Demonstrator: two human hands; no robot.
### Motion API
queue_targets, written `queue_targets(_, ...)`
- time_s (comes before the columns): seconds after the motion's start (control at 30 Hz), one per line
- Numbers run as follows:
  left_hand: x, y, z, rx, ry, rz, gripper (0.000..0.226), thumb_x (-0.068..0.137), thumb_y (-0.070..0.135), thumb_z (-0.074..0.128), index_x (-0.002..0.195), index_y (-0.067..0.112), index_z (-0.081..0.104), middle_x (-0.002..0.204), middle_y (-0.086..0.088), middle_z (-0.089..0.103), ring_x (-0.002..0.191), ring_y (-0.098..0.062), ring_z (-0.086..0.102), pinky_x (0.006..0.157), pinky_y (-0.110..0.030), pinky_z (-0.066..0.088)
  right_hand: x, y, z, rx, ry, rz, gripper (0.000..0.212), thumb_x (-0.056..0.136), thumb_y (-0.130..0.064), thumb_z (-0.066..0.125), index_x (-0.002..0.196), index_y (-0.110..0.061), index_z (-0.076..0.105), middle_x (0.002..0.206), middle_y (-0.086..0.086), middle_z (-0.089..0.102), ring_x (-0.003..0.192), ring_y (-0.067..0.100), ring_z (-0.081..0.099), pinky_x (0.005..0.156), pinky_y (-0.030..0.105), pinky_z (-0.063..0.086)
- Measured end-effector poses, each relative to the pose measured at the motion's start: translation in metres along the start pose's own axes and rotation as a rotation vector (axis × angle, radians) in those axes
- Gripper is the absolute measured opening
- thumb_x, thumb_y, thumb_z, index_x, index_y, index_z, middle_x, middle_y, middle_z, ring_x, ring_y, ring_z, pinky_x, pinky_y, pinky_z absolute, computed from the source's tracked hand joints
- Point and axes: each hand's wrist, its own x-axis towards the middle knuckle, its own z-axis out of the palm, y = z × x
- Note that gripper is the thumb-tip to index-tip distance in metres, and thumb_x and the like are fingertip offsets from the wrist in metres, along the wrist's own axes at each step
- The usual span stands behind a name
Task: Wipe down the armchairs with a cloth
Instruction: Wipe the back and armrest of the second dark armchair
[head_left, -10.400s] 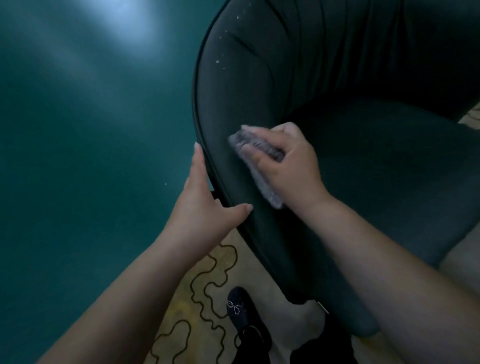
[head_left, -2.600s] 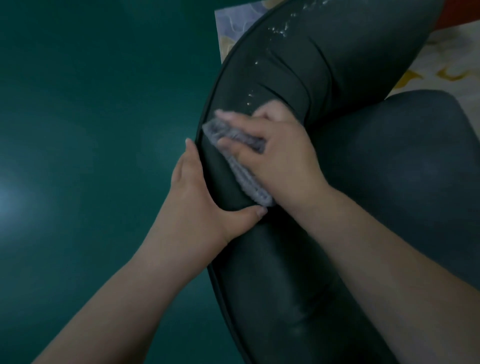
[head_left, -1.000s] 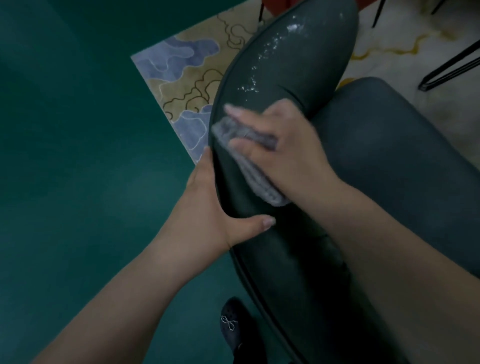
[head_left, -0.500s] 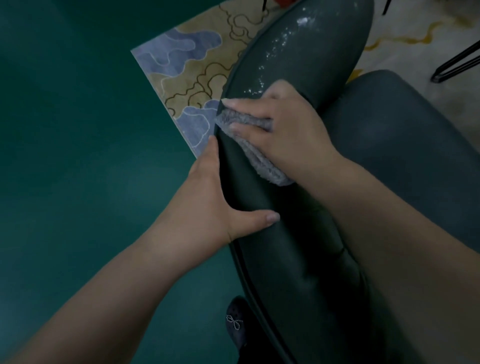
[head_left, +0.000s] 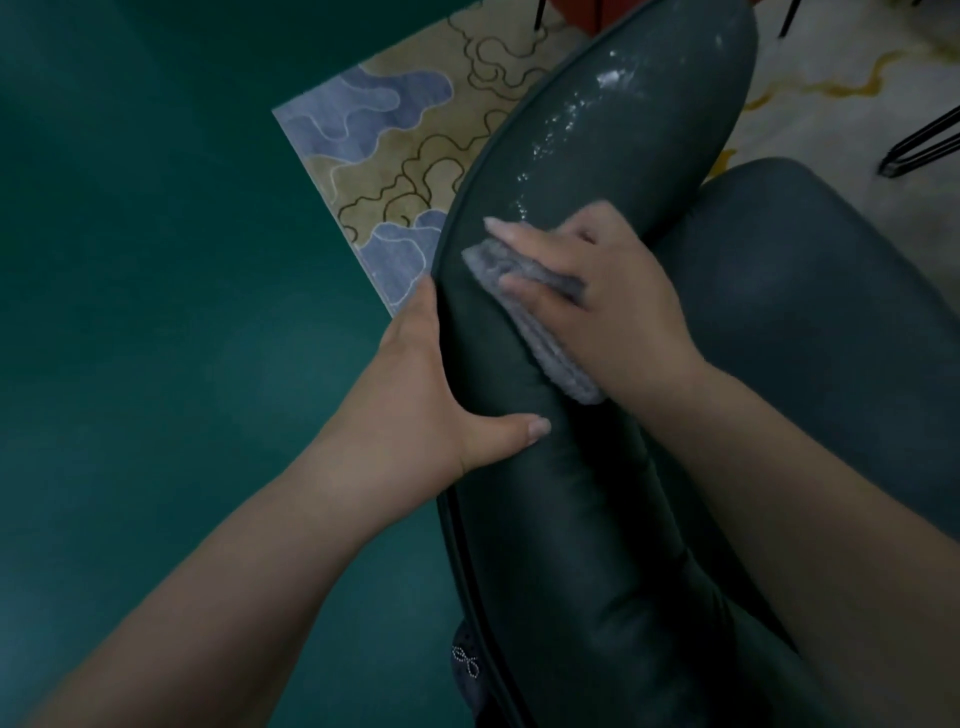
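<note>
A dark green leather armchair (head_left: 613, 519) fills the right half of the view, its padded backrest top running from bottom centre to upper right. White specks and wet streaks (head_left: 576, 109) dot the far part of the backrest. My right hand (head_left: 608, 306) presses a folded grey cloth (head_left: 530, 306) flat onto the backrest top, fingers spread over it. My left hand (head_left: 431, 395) grips the backrest's outer edge, thumb lying across the top and fingers hidden behind.
A patterned beige and blue rug (head_left: 405, 156) lies under the chair on a green floor (head_left: 156, 312). Thin black metal legs (head_left: 919, 140) stand at the upper right. A dark shoe (head_left: 467, 670) shows at the bottom beside the chair.
Over the last second my right hand and the cloth stayed near the same spot on the backrest top, having slid further along it from earlier. My left hand keeps its grip on the edge.
</note>
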Motion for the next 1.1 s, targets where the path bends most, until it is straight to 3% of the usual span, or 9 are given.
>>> queue_targets(0.17,0.008,0.001,-0.001,-0.001,-0.011,-0.041,0.136,0.049,0.054,0.08,0.153,0.027,-0.003,0.158,0.014,0.015,0.139,0.002,0.021,0.108,-0.013,0.02,-0.021,0.038,-0.021,0.081,0.138,0.304,0.037,0.089,-0.03,0.064,0.125,-0.038,0.056,0.095,-0.005,0.047,0.087,0.006,0.054,0.078,0.009,0.04)
queue_targets(0.23,0.012,0.001,0.002,-0.012,-0.001,-0.037,0.136,0.047,0.053,0.08,0.153,0.027,-0.001,0.156,0.012,0.022,0.137,0.002,0.027,0.106,-0.011,0.023,-0.017,0.025,-0.015,0.138,0.141,0.247,0.043,0.085,-0.032,0.067,0.127,-0.034,0.057,0.095,-0.004,0.048,0.084,-0.002,0.052,0.079,0.002,0.036)
queue_targets(0.37,0.013,0.0,0.004,-0.03,0.019,-0.042,0.136,0.045,0.055,0.077,0.153,0.029,-0.001,0.152,0.013,0.026,0.127,0.009,0.027,0.088,0.009,0.02,0.001,-0.008,-0.001,0.071,0.002,-0.013,0.053,0.076,-0.053,0.064,0.127,-0.036,0.058,0.092,-0.003,0.05,0.084,0.007,0.052,0.078,0.021,0.046)
queue_targets(0.47,0.014,-0.001,0.006,-0.046,0.027,-0.028,0.133,0.046,0.053,0.079,0.153,0.028,0.003,0.15,0.015,0.028,0.127,0.008,0.032,0.101,-0.003,0.027,0.03,-0.001,-0.004,-0.109,0.012,0.008,0.048,0.082,-0.054,0.061,0.126,-0.037,0.059,0.092,-0.004,0.049,0.09,0.015,0.051,0.077,0.034,0.046)
queue_targets(0.53,0.014,0.0,0.007,-0.043,0.031,-0.039,0.136,0.046,0.053,0.078,0.154,0.026,0.0,0.155,0.012,0.023,0.134,0.003,0.029,0.106,-0.01,0.024,0.052,0.004,-0.005,-0.148,0.033,0.054,0.046,0.085,-0.053,0.06,0.127,-0.036,0.058,0.096,-0.004,0.048,0.096,0.015,0.05,0.082,0.034,0.045)
queue_targets(0.7,0.012,0.001,0.008,-0.061,0.026,-0.068,0.136,0.046,0.053,0.077,0.153,0.028,-0.003,0.156,0.014,0.018,0.126,0.012,0.024,0.085,0.014,0.012,0.042,0.003,-0.003,-0.094,0.059,0.1,0.049,0.087,-0.054,0.053,0.133,-0.037,0.051,0.103,-0.003,0.049,0.1,0.013,0.051,0.088,0.027,0.042)
queue_targets(0.87,0.014,0.001,0.009,-0.067,0.021,-0.059,0.137,0.044,0.055,0.075,0.152,0.029,-0.005,0.156,0.016,0.014,0.119,0.019,0.016,0.085,0.014,0.008,0.01,0.005,-0.007,-0.046,0.067,0.023,0.051,0.089,-0.042,0.053,0.139,-0.038,0.043,0.112,0.001,0.037,0.106,0.019,0.044,0.099,0.04,0.041)
queue_targets(1.0,0.014,0.001,0.01,-0.058,0.029,-0.057,0.137,0.044,0.055,0.075,0.152,0.03,-0.005,0.154,0.016,0.015,0.114,0.023,0.014,0.084,0.015,0.007,0.023,0.006,-0.01,0.04,0.127,0.031,0.059,0.085,-0.026,0.065,0.14,-0.026,0.042,0.111,-0.002,0.036,0.101,-0.007,0.04,0.089,0.003,0.033)
queue_targets(1.1,0.014,0.0,0.011,-0.048,0.027,-0.049,0.136,0.045,0.056,0.074,0.152,0.03,-0.006,0.154,0.016,0.014,0.113,0.024,0.011,0.084,0.014,0.005,0.026,0.003,-0.016,0.092,0.207,0.022,0.039,0.081,-0.024,0.068,0.117,-0.024,0.053,0.111,-0.002,0.045,0.099,-0.005,0.046,0.081,0.004,0.035)
